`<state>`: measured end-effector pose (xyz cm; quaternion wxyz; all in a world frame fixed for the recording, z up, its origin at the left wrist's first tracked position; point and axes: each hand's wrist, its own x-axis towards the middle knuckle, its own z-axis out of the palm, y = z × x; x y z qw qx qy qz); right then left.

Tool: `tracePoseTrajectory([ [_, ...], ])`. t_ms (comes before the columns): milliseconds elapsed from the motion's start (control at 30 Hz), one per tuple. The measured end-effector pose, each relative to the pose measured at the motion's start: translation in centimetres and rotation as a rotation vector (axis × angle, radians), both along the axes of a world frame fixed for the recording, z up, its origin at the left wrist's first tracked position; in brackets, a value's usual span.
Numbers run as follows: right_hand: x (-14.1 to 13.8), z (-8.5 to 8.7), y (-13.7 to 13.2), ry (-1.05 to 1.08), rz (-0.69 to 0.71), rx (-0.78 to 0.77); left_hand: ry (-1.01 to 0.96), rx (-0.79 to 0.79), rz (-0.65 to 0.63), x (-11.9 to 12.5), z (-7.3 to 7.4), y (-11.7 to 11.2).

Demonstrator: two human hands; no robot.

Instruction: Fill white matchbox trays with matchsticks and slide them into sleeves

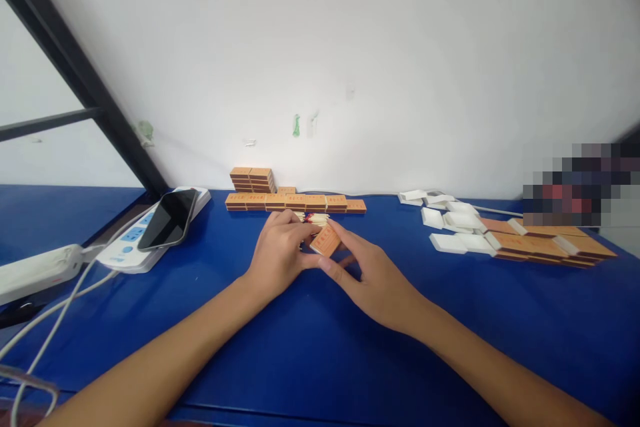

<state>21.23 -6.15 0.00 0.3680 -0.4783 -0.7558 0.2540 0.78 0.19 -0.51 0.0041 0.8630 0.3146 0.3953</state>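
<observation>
Both my hands meet at the middle of the blue table [310, 347]. My right hand [373, 277] pinches a small orange matchbox [326, 240] between thumb and fingers. My left hand [280, 250] is curled with its fingertips against the same matchbox, beside a small heap of loose matches [314, 218]. Behind them lies a row of orange matchboxes [295, 202], with a short stack [253, 179] of the same boxes at the wall.
A black phone [169, 218] lies on a white power strip [125, 250] at the left, with white cables trailing to the near edge. White inner trays [450, 221] and flat orange sleeves [543, 243] lie at the right. A black metal frame [85, 80] slants at the left.
</observation>
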Motion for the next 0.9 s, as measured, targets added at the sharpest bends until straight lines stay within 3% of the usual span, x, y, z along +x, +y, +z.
tracePoseTrajectory([
  [200, -0.7, -0.3, -0.2, 0.023, -0.101, -0.007, 0.048, 0.039, -0.028, 0.3, -0.2, -0.6],
  [333, 0.2, 0.2, 0.1, 0.011, -0.016, 0.009, 0.040, 0.063, -0.014, 0.6, -0.2, -0.6],
  [533, 3.7, 1.6, 1.7, -0.048, 0.081, -0.040, 0.055, 0.051, -0.051, 0.0, 0.3, 0.4],
  [733, 5.6, 1.6, 3.5, -0.121, 0.113, -0.041, 0.076, 0.024, -0.106, 0.1, 0.2, 0.3],
  [800, 6.6, 1.7, 4.8, -0.154, 0.059, -0.029, 0.046, 0.013, -0.067, 0.0, 0.3, 0.4],
  [900, 8.8, 1.8, 7.6, -0.229, -0.148, 0.068, 0.017, 0.038, 0.051, -0.6, 0.7, 1.0],
])
